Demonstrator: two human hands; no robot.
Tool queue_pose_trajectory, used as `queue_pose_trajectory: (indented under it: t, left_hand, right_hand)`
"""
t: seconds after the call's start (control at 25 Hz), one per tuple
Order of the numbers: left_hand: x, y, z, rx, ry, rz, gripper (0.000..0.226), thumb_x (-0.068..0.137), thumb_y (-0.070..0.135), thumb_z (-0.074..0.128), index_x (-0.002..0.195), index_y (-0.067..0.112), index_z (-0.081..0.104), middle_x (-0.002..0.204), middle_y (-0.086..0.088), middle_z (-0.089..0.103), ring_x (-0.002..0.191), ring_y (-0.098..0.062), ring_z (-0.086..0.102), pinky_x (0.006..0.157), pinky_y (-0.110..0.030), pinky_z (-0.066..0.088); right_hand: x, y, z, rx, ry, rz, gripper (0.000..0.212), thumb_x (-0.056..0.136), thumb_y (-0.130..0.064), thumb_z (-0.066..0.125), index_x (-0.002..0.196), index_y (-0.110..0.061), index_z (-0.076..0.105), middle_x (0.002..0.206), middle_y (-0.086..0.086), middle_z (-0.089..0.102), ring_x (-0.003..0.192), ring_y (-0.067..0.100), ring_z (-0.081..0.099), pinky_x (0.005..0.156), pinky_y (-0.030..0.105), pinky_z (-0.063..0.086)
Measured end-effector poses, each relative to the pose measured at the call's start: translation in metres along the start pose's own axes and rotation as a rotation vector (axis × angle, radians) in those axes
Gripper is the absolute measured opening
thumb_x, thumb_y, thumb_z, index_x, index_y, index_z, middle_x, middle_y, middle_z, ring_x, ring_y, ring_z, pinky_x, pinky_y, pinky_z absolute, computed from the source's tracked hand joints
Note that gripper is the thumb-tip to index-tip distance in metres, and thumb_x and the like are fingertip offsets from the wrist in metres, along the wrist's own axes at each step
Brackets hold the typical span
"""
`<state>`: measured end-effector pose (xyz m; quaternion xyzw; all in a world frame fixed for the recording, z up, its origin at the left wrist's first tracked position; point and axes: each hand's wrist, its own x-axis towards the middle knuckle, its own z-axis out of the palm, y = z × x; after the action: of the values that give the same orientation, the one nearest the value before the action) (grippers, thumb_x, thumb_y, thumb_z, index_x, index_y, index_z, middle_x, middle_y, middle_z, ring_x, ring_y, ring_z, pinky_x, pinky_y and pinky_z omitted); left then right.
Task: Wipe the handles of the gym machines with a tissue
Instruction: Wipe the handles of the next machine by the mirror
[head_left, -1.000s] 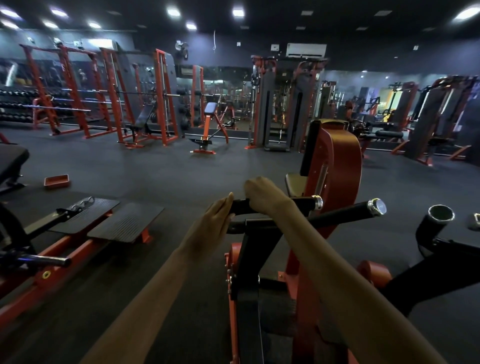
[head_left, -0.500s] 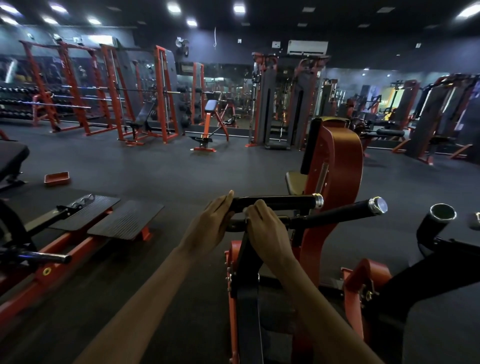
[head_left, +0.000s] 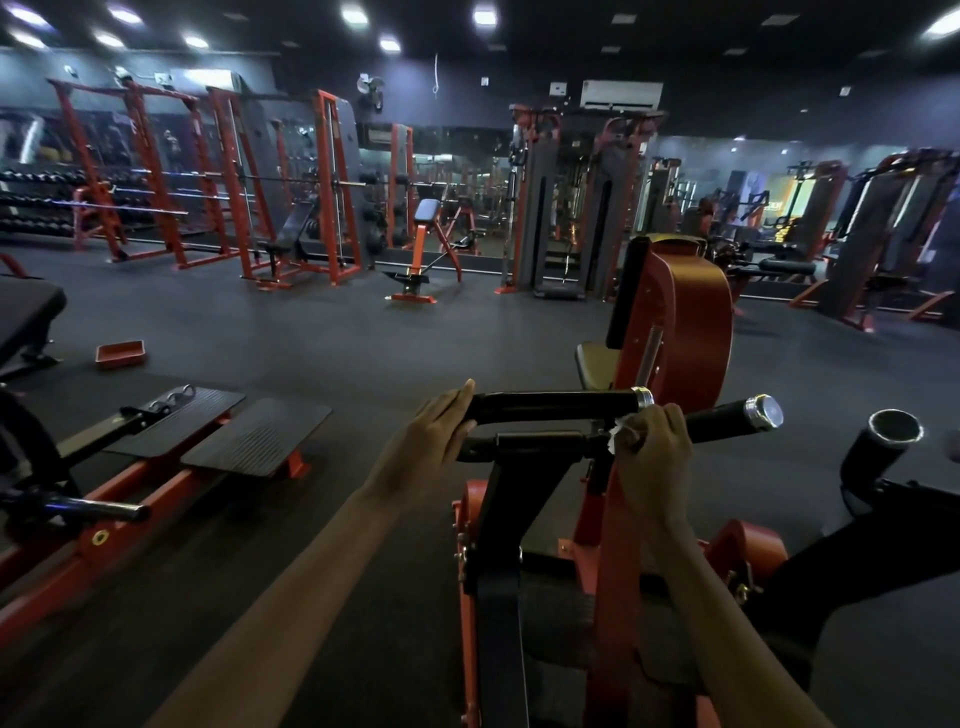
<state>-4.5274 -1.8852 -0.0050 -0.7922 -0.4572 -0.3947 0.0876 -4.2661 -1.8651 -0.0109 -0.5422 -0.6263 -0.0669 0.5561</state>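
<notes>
Two black handles with chrome end caps stick out to the right from an orange and black machine in front of me. The upper handle (head_left: 556, 405) runs level; my left hand (head_left: 434, 434) rests with straight fingers against its left end. The lower handle (head_left: 727, 418) angles up to the right. My right hand (head_left: 655, 449) curls round the lower handle near its middle, with a white tissue (head_left: 618, 436) bunched under the fingers and showing at the hand's left edge.
A black tube with a chrome rim (head_left: 883, 444) rises at the right. Black foot plates (head_left: 254, 436) on an orange frame lie at the left. An orange tray (head_left: 120, 353) sits on the dark floor. Racks and benches line the far wall.
My right hand left the upper handle, dropped to the lower handle's left part, then slid right along it to the middle. The left hand stayed at the upper handle's left end.
</notes>
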Motion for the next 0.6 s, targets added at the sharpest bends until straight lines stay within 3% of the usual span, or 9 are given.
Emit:
queue_pose_trajectory:
  t: [0.16, 0.28, 0.36, 0.44, 0.6]
  left_hand:
    - [0.001, -0.001, -0.001, -0.015, -0.018, 0.001, 0.051, 0.097, 0.029, 0.032, 0.139, 0.000, 0.037, 0.132, -0.019, 0.053, 0.122, -0.027, 0.052, 0.104, -0.034, 0.042]
    - [0.001, -0.002, -0.002, -0.028, -0.028, 0.002, 0.050, 0.097, 0.026, 0.036, 0.139, 0.001, 0.036, 0.133, -0.017, 0.052, 0.123, -0.025, 0.051, 0.104, -0.037, 0.043]
    - [0.001, -0.003, -0.005, -0.056, -0.045, 0.011, 0.050, 0.096, 0.026, 0.038, 0.139, 0.001, 0.036, 0.132, -0.017, 0.053, 0.122, -0.024, 0.052, 0.103, -0.036, 0.045]
    - [0.004, -0.007, -0.010, -0.103, -0.071, 0.035, 0.049, 0.095, 0.025, 0.041, 0.137, 0.000, 0.040, 0.130, -0.017, 0.055, 0.119, -0.024, 0.054, 0.101, -0.032, 0.046]
    - [0.015, -0.017, -0.021, -0.145, -0.135, 0.084, 0.042, 0.094, 0.010, 0.052, 0.135, 0.001, 0.045, 0.127, -0.016, 0.057, 0.115, -0.021, 0.057, 0.098, -0.016, 0.041]
  right_hand:
    - [-0.016, -0.022, 0.019, 0.210, 0.032, 0.024, 0.016, 0.078, 0.005, 0.067, 0.073, -0.002, 0.054, 0.085, 0.005, 0.051, 0.069, 0.017, 0.051, 0.059, 0.024, 0.046]
    - [-0.027, -0.044, 0.033, 0.273, -0.055, 0.017, 0.015, 0.082, 0.001, 0.065, 0.075, -0.006, 0.054, 0.087, 0.001, 0.051, 0.070, 0.012, 0.051, 0.063, 0.021, 0.048]
    - [-0.034, -0.060, 0.042, 0.292, -0.137, -0.107, 0.013, 0.086, -0.003, 0.060, 0.077, -0.007, 0.052, 0.088, 0.002, 0.050, 0.069, 0.009, 0.048, 0.061, 0.017, 0.046]
    - [-0.041, -0.076, 0.052, 0.276, -0.196, -0.256, 0.011, 0.088, -0.003, 0.057, 0.079, -0.005, 0.052, 0.089, 0.003, 0.049, 0.068, 0.008, 0.045, 0.059, 0.019, 0.046]
    - [-0.050, -0.088, 0.062, 0.313, -0.172, -0.150, 0.009, 0.091, -0.004, 0.055, 0.083, -0.006, 0.052, 0.092, 0.000, 0.046, 0.072, 0.008, 0.046, 0.062, 0.017, 0.046]
